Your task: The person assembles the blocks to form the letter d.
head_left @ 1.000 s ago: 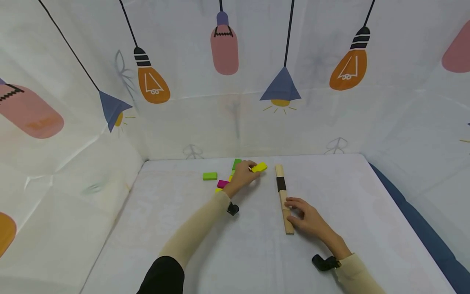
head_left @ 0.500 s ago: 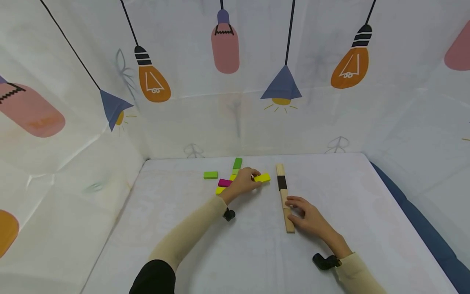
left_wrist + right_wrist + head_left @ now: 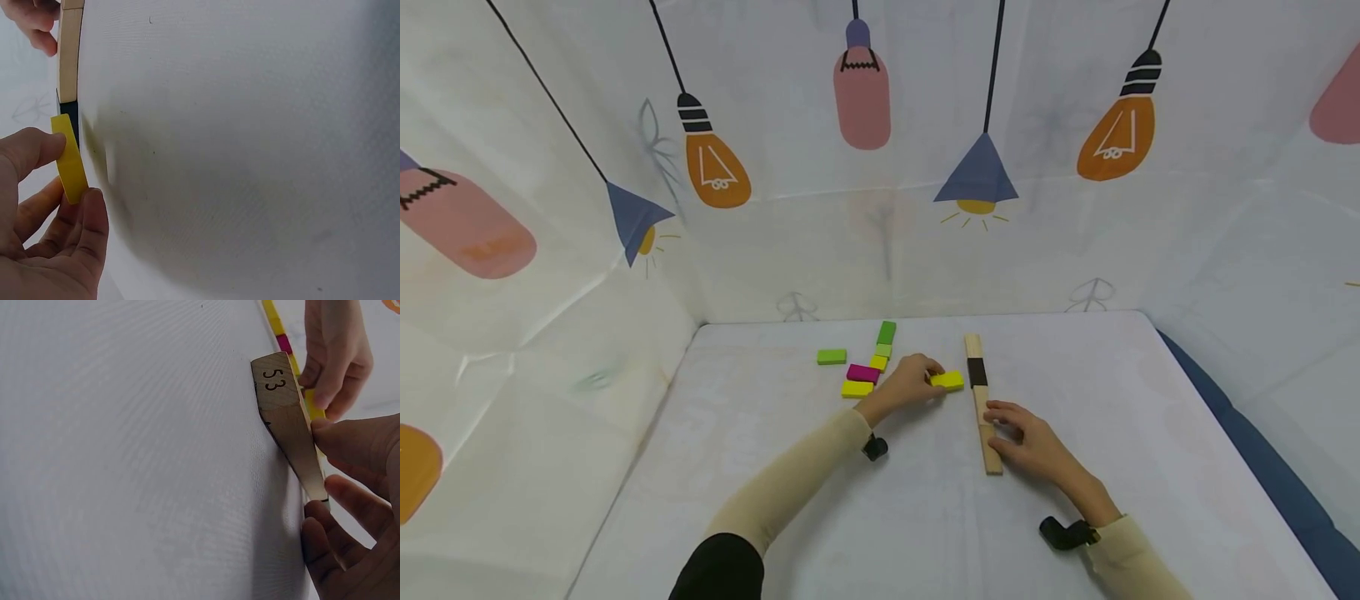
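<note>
In the head view my left hand pinches a yellow block by thumb and fingertips, just left of a straight row of blocks. That row has pale wooden blocks and a black block laid end to end. My right hand rests at the near part of the row, thumb and fingertips touching its right side. In the right wrist view the nearest wooden block bears the number 53. The left wrist view has the yellow block held in front of the black block.
Left of my left hand lie a magenta block, another yellow block, a small yellow one and green blocks. A separate green block sits farther left. White cloth covers the table; a printed curtain hangs behind.
My left hand has brought the yellow block rightward and nearer, lowering it beside the row. The right hand stays in place against the wooden blocks.
</note>
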The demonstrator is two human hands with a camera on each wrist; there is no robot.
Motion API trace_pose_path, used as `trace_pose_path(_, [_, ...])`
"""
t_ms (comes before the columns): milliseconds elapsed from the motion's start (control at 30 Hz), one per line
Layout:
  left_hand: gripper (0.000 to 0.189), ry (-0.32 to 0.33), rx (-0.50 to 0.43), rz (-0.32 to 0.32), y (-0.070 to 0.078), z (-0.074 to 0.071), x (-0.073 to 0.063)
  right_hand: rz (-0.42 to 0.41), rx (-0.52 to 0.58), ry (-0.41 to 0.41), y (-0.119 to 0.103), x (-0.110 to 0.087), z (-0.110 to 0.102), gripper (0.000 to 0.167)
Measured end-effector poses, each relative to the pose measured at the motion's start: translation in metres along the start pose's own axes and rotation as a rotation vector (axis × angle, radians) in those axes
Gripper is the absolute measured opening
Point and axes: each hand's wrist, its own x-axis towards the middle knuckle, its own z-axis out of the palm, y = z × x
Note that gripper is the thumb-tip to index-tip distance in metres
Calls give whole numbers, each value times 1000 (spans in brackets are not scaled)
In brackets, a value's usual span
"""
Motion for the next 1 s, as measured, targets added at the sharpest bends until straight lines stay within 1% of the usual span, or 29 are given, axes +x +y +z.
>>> trace_pose_path(200, [34,-8,49,22,1,7,3,-5,-8,5,0,0,0,34])
trace_pose_path(333, [34,-21,48,32,2,10,5,-10,-11,8,1,0,0,34])
trace_pose_path(467, [34,-26,53,34,5,11,5,-12,-12,3,2,0,1,35])
trace_pose_path(633, [34,-24,71,33,8,11,5,7,-9,-11,2,1,1,36])
trace_pose_path(833, [34,-27,73,45,5,13,9,11,0,-18,1,0,0,36])
trace_pose_path(1000, [34,-27,79,58,5,13,11,-4,-8,1,0,-1,-1,35])
